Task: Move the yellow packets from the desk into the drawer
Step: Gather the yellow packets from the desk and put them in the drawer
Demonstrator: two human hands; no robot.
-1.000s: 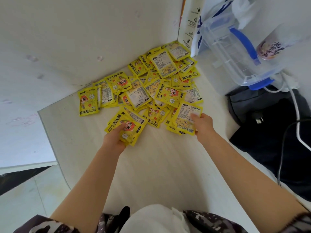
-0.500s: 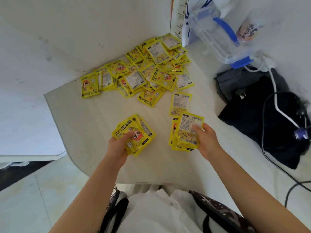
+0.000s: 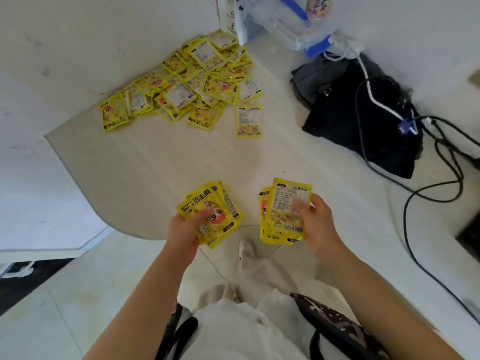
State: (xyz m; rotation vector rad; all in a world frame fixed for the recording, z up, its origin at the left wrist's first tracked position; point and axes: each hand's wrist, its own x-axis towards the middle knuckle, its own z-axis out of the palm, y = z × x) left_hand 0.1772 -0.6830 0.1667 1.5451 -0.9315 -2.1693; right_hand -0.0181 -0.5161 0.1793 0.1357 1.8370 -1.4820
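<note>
Two fistfuls of yellow packets up off the desk (image 3: 155, 165) right now. Left hand (image 3: 183, 231) curled round a fanned stack of packets (image 3: 211, 211), thumb pressed across the cartoon face on the top one, "HAND WARMER" readable along its edge. Right hand (image 3: 315, 224) gripping a second stack (image 3: 283, 211), printed back side up, thumb over the top packet, fingers tucked underneath. Both stacks held near the desk's front edge, side by side, a clear gap between them, the lower ends hanging out past the edge over the tiled floor (image 3: 78, 294).

Farther back, plenty left: a big heap of yellow packets (image 3: 187, 84) piled into the corner where the desk meets the white wall (image 3: 78, 35), overlapping every which way, some face up, some label up. One lone packet (image 3: 248, 121) lying flat just beside the heap, back side up, apart from the rest.

No drawer anywhere in view.

Off to the right on the desk, a dark bag (image 3: 363, 113) with black cables (image 3: 446, 162) looping across it and a white cable (image 3: 374, 94) running over the top. At the far end, a clear plastic container with blue clips (image 3: 291, 22), partly cut off by the frame. Down below, pale trousers and one pale shoe (image 3: 246, 249) on the floor.
</note>
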